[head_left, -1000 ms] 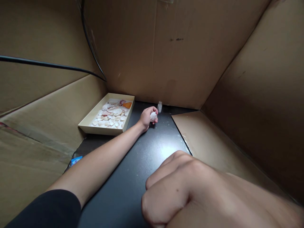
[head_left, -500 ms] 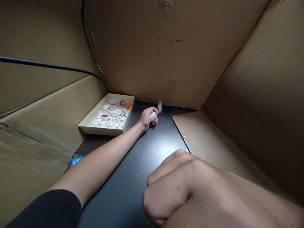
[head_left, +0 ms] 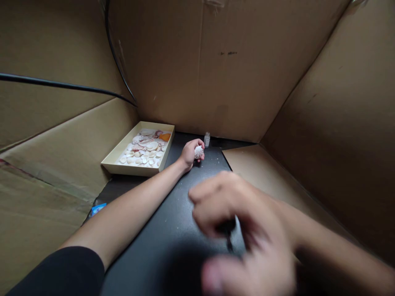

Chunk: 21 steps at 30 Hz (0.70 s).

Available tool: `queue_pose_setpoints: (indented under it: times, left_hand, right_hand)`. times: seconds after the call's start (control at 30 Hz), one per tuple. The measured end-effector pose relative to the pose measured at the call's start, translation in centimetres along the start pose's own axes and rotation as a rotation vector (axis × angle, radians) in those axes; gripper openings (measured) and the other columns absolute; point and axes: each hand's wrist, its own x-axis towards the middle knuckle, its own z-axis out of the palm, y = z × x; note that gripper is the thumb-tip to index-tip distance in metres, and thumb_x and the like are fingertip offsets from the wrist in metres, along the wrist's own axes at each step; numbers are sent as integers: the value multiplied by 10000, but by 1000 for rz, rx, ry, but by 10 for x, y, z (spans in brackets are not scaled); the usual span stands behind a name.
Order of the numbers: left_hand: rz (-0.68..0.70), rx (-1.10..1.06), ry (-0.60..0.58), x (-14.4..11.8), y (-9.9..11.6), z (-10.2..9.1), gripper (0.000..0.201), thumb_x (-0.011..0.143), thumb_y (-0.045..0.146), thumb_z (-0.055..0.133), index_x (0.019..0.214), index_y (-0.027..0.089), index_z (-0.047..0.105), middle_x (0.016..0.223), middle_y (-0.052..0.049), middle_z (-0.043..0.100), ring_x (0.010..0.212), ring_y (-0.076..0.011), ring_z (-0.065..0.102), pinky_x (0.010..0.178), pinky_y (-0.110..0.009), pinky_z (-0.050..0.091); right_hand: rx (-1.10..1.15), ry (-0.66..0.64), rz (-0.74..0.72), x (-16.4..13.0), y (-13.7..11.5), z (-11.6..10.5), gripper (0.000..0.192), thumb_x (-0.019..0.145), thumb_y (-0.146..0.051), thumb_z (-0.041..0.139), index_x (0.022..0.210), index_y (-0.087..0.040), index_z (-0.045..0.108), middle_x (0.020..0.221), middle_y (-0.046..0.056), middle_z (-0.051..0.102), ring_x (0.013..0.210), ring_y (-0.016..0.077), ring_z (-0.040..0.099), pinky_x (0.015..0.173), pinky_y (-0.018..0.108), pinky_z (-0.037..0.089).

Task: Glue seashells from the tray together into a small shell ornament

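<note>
Cardboard walls (head_left: 234, 78) enclose a black tabletop (head_left: 173, 213); the left hand (head_left: 189, 153) clasps a pale shell (head_left: 199, 152) beside a shell tray (head_left: 140, 150) and small bottle (head_left: 207, 139); the blurred right hand (head_left: 243, 230) pinches a thin dark object, unidentifiable.

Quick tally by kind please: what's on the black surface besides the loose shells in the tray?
Tray: 1
Small bottle: 1
Shell held in left hand: 1
Thin dark tool in blurred right hand: 1
Blue item at edge: 1
Total: 5
</note>
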Motion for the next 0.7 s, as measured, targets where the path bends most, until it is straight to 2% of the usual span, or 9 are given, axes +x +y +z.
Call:
queue_pose_setpoints:
  times: [0.03,0.07,0.17,0.27,0.37,0.5,0.7]
  left_hand:
    - [21,-2,6,0,0,0,183,767,182,383,612,153,475,409,10,447,371,-88,439,382,-165,269]
    - [47,-7,16,0,0,0,178,751,163,394,592,142,473,423,13,438,382,-71,426,397,-157,277]
    - [81,-53,10,1,-1,0,187,747,184,384,593,139,480,449,11,436,388,-66,408,403,-160,293]
    - [9,-105,-65,2,-4,-1,201,762,246,328,657,166,480,462,-7,474,373,-115,446,357,-187,273]
    - [-3,-114,-93,2,-4,-3,198,759,267,322,675,172,474,488,-17,500,368,-122,459,342,-191,267]
    - [1,-107,-110,2,-4,-3,217,768,279,307,674,171,470,476,-15,483,358,-124,452,338,-196,270]
    - [9,-123,-113,1,-2,-2,235,763,289,300,715,168,494,492,-7,473,350,-124,441,333,-203,270]
  right_hand:
    - [12,-19,7,7,15,0,389,812,-472,530,554,-192,452,565,-11,449,563,92,406,550,230,362]
    - [-9,21,55,11,32,2,335,854,-384,491,588,-184,454,593,-10,464,584,90,411,585,230,363]
    - [-176,362,302,3,82,12,167,873,-284,456,748,-177,479,745,11,517,685,111,452,655,247,361]
    - [-278,418,397,-12,112,21,43,846,-225,468,855,-183,475,815,13,518,711,122,457,676,253,362]
    - [-292,475,399,-19,120,24,52,859,-230,461,890,-189,467,861,22,521,751,132,477,703,256,379]
    - [-256,470,405,-20,121,23,96,904,-276,441,930,-192,478,888,26,541,738,126,497,694,252,393]
    - [-192,438,437,-23,123,23,168,937,-348,418,992,-201,476,725,-18,524,600,102,481,622,235,383]
